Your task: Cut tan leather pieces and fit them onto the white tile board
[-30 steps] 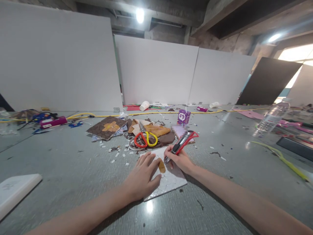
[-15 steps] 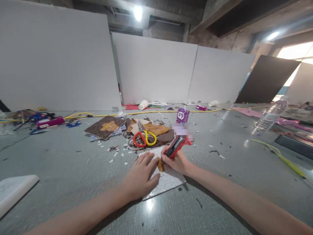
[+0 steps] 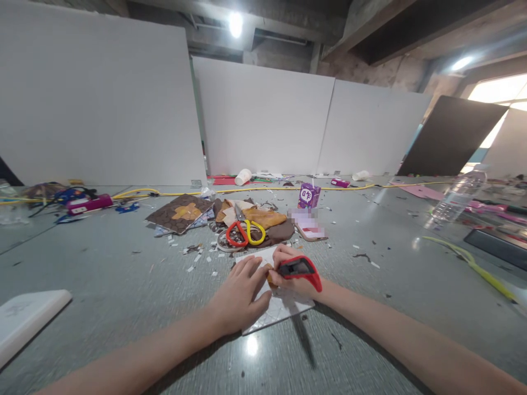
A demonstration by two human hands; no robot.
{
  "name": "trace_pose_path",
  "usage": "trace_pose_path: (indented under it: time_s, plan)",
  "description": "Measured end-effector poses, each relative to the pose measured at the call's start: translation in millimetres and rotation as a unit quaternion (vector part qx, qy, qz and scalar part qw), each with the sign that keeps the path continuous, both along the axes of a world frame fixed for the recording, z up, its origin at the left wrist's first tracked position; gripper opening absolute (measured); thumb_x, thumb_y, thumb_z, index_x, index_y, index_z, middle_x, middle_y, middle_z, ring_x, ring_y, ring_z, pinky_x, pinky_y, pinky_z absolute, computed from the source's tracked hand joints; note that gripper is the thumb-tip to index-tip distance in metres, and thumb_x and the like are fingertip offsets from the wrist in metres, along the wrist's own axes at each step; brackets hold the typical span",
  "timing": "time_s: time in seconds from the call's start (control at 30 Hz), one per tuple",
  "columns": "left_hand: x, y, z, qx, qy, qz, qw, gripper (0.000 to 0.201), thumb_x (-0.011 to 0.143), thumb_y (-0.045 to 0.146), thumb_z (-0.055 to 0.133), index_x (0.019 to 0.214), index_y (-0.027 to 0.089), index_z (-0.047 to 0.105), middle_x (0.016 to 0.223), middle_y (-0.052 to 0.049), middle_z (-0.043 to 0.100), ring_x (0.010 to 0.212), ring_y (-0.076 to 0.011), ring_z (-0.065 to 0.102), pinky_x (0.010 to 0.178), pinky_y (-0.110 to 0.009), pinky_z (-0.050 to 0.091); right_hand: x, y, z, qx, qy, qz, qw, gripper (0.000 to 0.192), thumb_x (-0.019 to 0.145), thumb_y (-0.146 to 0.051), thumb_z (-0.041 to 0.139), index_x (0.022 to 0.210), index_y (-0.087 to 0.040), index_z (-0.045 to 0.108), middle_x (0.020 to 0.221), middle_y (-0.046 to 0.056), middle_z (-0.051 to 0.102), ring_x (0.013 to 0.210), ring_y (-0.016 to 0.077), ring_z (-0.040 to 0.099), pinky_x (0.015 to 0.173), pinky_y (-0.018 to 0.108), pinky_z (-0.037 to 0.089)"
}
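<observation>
hands meet on the white board [image 3: 284, 310] lying on the grey table [image 3: 123, 285]: your left hand [image 3: 240, 296] presses flat, fingers spread, beside a small tan piece [image 3: 268, 272]; your right hand [image 3: 293, 270] grips a red utility knife [image 3: 300, 268] there. scissors [image 3: 245, 233] lie just behind.

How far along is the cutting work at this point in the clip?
Done: small white offcuts litter the table, and cut leather pieces lie piled by the scissors. In hand: the left hand presses on the white cutting board while the right hand works the red utility knife at a tan scrap. Left: that scrap is not yet visibly separated.
</observation>
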State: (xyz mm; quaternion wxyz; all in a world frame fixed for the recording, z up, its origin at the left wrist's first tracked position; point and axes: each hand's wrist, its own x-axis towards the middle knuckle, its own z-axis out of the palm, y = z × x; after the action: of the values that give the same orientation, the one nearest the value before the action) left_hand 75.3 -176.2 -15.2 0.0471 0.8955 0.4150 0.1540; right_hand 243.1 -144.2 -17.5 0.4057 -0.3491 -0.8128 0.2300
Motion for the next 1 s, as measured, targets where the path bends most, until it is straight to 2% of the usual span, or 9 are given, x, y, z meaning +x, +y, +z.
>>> trace_pose_path:
  time_s: [0.07, 0.17, 0.3, 0.43, 0.53, 0.73, 1.0]
  plan:
    - [0.1, 0.4, 0.0, -0.002, 0.001, 0.000, 1.000, 0.035, 0.077, 0.028, 0.039, 0.110, 0.018, 0.042, 0.118, -0.009, 0.040, 0.111, -0.0237, 0.032, 0.094, -0.040, 0.028, 2.1, 0.4, 1.6, 0.003, 0.010, -0.011, 1.000, 0.014, 0.065, -0.018, 0.050, 0.054, -0.018, 0.041, 0.064, -0.002, 0.041, 0.061, 0.0109, 0.041, 0.060, 0.024, 0.033]
    - [0.2, 1.0, 0.0, 0.003, -0.011, -0.006, 1.000, 0.036, 0.076, 0.027, 0.040, 0.111, 0.018, 0.041, 0.116, -0.009, 0.040, 0.109, -0.0228, 0.033, 0.093, -0.039, 0.029, 5.8, 1.1, 2.6, -0.029, 0.064, -0.028, 0.997, 0.012, 0.072, -0.022, 0.043, 0.061, -0.018, 0.044, 0.064, -0.002, 0.042, 0.065, 0.0114, 0.041, 0.063, 0.024, 0.033]
    - [0.1, 0.8, -0.8, 0.006, -0.020, -0.010, 1.000, 0.036, 0.076, 0.027, 0.041, 0.111, 0.019, 0.041, 0.115, -0.008, 0.041, 0.108, -0.0224, 0.034, 0.093, -0.039, 0.030, 6.2, 0.1, -1.4, -0.133, 0.179, -0.045, 0.974, 0.014, 0.075, -0.027, 0.037, 0.067, -0.019, 0.044, 0.057, -0.004, 0.037, 0.052, 0.0086, 0.037, 0.049, 0.021, 0.030]
    - [-0.1, 0.0, -0.7, 0.001, -0.015, -0.007, 1.000, 0.036, 0.076, 0.027, 0.041, 0.111, 0.019, 0.041, 0.116, -0.009, 0.040, 0.109, -0.0230, 0.033, 0.093, -0.040, 0.029, 3.3, -3.2, -3.7, -0.204, 0.176, -0.043, 0.962, 0.013, 0.072, -0.026, 0.039, 0.064, -0.018, 0.043, 0.050, -0.006, 0.035, 0.043, 0.0069, 0.034, 0.041, 0.020, 0.027]
    - [0.1, 0.2, -0.5, -0.001, -0.011, -0.005, 1.000, 0.036, 0.076, 0.026, 0.041, 0.111, 0.018, 0.042, 0.117, -0.009, 0.040, 0.110, -0.0234, 0.033, 0.094, -0.040, 0.028, 3.5, -4.5, -3.5, -0.199, 0.138, -0.061, 0.968, 0.012, 0.071, -0.022, 0.038, 0.062, -0.018, 0.043, 0.048, -0.005, 0.037, 0.043, 0.0075, 0.038, 0.042, 0.020, 0.029]
    - [0.4, 1.3, -1.3, -0.001, -0.007, 0.000, 1.000, 0.036, 0.076, 0.028, 0.041, 0.111, 0.017, 0.042, 0.117, -0.010, 0.040, 0.110, -0.0242, 0.033, 0.093, -0.040, 0.029, 5.8, -5.5, -5.1, -0.120, 0.049, -0.056, 0.990, 0.009, 0.073, -0.020, 0.037, 0.065, -0.019, 0.043, 0.050, -0.004, 0.041, 0.047, 0.0086, 0.039, 0.046, 0.021, 0.030]
    - [-0.1, 0.9, -2.3, 0.007, -0.017, -0.003, 1.000, 0.035, 0.076, 0.028, 0.042, 0.110, 0.018, 0.042, 0.116, -0.009, 0.041, 0.109, -0.0238, 0.034, 0.092, -0.040, 0.030, 6.6, -4.6, -6.0, -0.092, 0.041, -0.053, 0.993, 0.010, 0.074, -0.020, 0.036, 0.065, -0.019, 0.041, 0.051, -0.004, 0.039, 0.050, 0.0095, 0.039, 0.048, 0.022, 0.030]
